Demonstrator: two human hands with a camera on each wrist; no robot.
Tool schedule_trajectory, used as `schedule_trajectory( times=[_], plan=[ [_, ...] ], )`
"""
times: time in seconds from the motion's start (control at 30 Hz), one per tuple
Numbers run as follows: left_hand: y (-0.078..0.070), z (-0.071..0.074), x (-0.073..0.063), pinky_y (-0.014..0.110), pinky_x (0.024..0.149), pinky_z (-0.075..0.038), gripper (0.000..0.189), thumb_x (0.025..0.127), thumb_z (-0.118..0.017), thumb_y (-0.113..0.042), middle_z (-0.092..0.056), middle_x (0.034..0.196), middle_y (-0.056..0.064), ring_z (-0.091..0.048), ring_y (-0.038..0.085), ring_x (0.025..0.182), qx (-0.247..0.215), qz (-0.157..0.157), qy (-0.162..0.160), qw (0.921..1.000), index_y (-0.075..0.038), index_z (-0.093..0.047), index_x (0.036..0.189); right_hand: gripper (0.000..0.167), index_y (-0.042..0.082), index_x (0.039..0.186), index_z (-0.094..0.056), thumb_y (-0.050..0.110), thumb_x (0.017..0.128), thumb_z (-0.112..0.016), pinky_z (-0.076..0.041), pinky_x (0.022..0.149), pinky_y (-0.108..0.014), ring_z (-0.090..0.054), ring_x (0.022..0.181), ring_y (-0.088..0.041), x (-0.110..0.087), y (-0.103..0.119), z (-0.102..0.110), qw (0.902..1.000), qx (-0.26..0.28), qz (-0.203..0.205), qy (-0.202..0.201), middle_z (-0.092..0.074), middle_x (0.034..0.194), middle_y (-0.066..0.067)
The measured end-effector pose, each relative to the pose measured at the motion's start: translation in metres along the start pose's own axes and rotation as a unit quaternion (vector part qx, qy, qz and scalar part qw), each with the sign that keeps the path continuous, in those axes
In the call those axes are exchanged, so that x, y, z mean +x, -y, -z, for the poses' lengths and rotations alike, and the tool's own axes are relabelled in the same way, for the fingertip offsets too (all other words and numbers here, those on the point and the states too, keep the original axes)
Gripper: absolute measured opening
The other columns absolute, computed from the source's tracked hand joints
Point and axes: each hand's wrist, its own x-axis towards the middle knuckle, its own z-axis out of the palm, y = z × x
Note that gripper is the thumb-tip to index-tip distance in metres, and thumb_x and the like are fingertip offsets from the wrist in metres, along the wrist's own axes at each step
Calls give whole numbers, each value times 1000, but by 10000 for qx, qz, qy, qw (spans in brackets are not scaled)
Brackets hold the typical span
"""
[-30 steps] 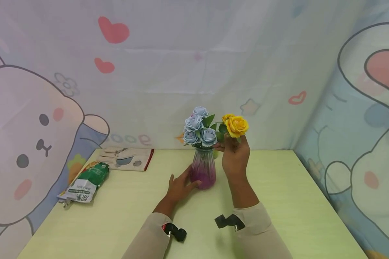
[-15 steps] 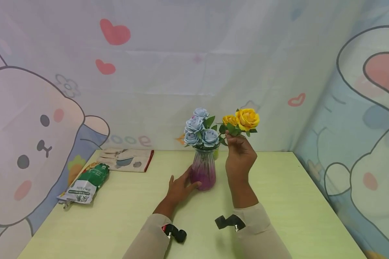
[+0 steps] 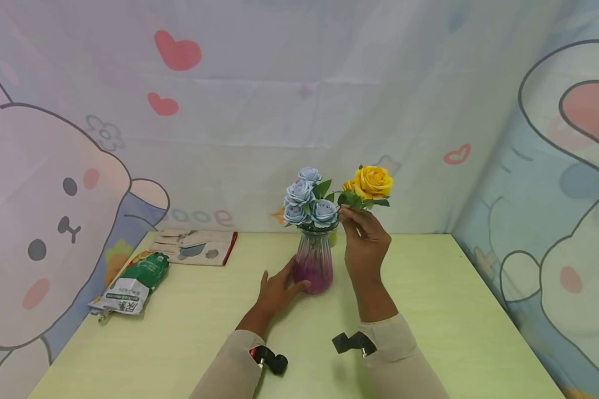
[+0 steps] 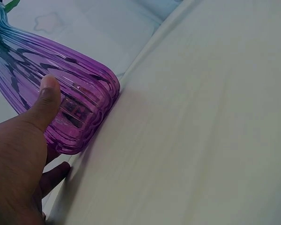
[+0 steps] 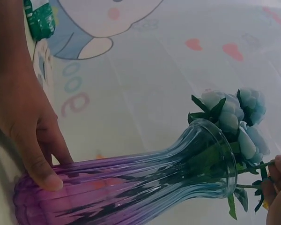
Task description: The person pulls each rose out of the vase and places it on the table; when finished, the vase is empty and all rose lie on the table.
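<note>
A ribbed glass vase, purple at the base and clearer toward the mouth, stands upright on the table. Light blue roses with green leaves rise from its mouth. My left hand holds the vase low down, thumb on the near side; in the left wrist view the thumb lies against the purple glass. To the right of the mouth, my right hand pinches the stem of the yellow roses. The right wrist view shows thin stems running between these fingertips and the vase mouth.
A folded pale glove with a red edge lies at the table's back left. Nearer sits a green and white packet. Something yellow-green shows behind the vase. A printed cloth backdrop surrounds the table.
The yellow roses first shifted right and slightly up with my right hand, then a little back left. The fingertips now pinch beside the vase mouth. My left hand and the vase stayed put.
</note>
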Motion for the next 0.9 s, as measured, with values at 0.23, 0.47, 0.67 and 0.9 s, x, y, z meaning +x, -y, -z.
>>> schedule_trajectory(
  times=[0.23,0.47,0.67,0.9],
  plan=[
    [0,0,-1,79,132,-8,84,105,-67,-55,-52,168,10,-54,39,154,23,-62,-49,10000,-23,-33,174,9,-16,100,-80,-17,94,-74,-65,98,-28,-80,108,-18,5,-2,4,9994,-21,341,93,-80,106,-22],
    [1,0,-1,79,132,-8,83,105,-67,-55,-53,167,10,-56,41,152,41,-52,-51,10000,-23,-34,173,11,-20,105,-76,-16,97,-70,-66,96,-27,-81,103,-10,9,0,10,9993,161,112,324,-79,108,-27],
    [1,1,-2,78,133,-7,83,105,-67,-55,-51,168,8,-55,40,153,15,-4,-26,10000,-24,-33,174,14,-19,107,-77,-20,94,-71,-67,95,-29,-82,100,-17,13,1,14,9990,359,229,117,-81,107,-18],
    [1,1,-1,78,134,-6,82,105,-68,-54,-52,167,9,-55,39,153,-43,-26,-41,10000,-24,-35,173,17,-19,112,-76,-14,96,-74,-67,93,-29,-82,100,-18,21,7,24,9962,651,-81,-567,-83,111,-2]
  ],
)
